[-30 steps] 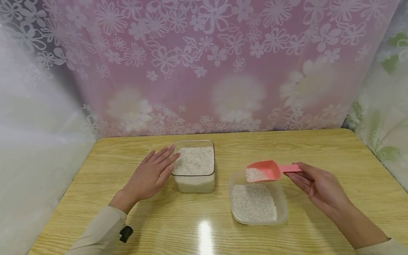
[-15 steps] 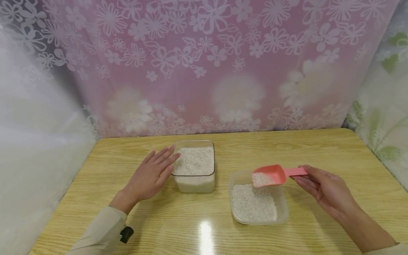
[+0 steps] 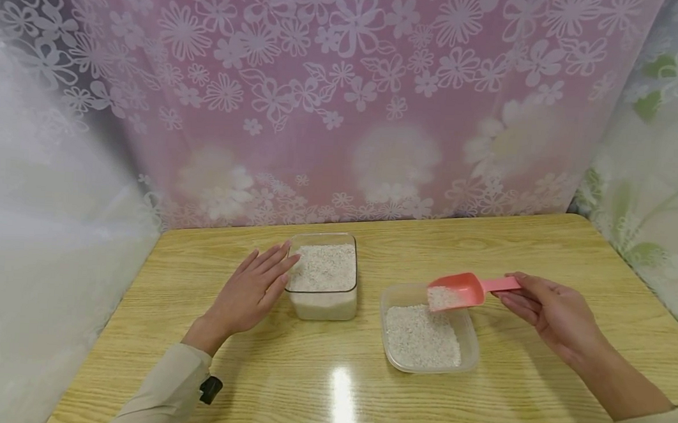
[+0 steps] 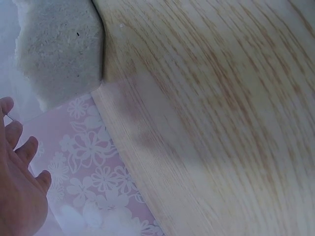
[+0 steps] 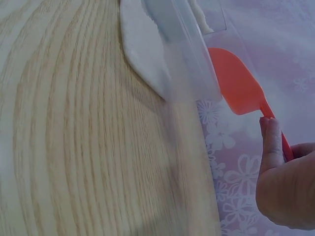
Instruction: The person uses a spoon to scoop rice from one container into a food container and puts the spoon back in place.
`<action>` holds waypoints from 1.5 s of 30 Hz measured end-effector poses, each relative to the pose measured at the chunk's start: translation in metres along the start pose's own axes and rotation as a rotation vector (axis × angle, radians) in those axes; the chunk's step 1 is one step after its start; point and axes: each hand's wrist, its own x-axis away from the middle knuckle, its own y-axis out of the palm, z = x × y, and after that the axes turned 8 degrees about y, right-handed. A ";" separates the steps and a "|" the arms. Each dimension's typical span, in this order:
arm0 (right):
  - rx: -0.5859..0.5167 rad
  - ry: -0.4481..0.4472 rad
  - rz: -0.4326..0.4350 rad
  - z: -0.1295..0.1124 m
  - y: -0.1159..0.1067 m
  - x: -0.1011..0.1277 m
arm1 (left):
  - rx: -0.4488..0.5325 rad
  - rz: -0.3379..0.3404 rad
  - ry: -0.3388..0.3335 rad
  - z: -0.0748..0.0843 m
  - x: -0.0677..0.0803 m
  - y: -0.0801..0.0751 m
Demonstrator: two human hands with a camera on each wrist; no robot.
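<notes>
My right hand (image 3: 563, 319) pinches the handle of a pink scoop (image 3: 473, 289), whose bowl holds some white rice (image 3: 442, 297). The scoop is over the far right part of a translucent plastic tub (image 3: 469, 352) with rice in its bottom. In the right wrist view the red-looking scoop (image 5: 238, 86) is beside the tub's rim, gripped between thumb and fingers. My left hand (image 3: 246, 293) has its fingers extended and touches the left side of a clear square container (image 3: 325, 305) filled high with rice. The left wrist view catches this hand (image 4: 22, 182) only at its edge.
Both containers stand on a wood-grain table (image 3: 238, 385), the tub to the right of the square container. A pink flowered curtain (image 3: 321, 121) hangs behind the table's far edge. Pale sheets (image 3: 43, 253) hang along the sides.
My right hand has moved to the right with the scoop, shifting it from the tub's far rim toward its right corner. Rice stays in the scoop. The left hand keeps its place.
</notes>
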 end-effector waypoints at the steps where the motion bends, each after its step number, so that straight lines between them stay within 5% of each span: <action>1: 0.006 -0.006 0.000 -0.001 0.000 0.000 | -0.001 0.000 -0.001 0.000 0.000 0.000; 28: 0.097 -0.065 0.071 -0.021 0.003 0.009 | 0.005 0.003 -0.006 0.000 0.000 0.001; 45: 0.260 -0.113 0.102 -0.028 0.003 0.014 | 0.011 0.007 -0.006 -0.001 0.000 0.002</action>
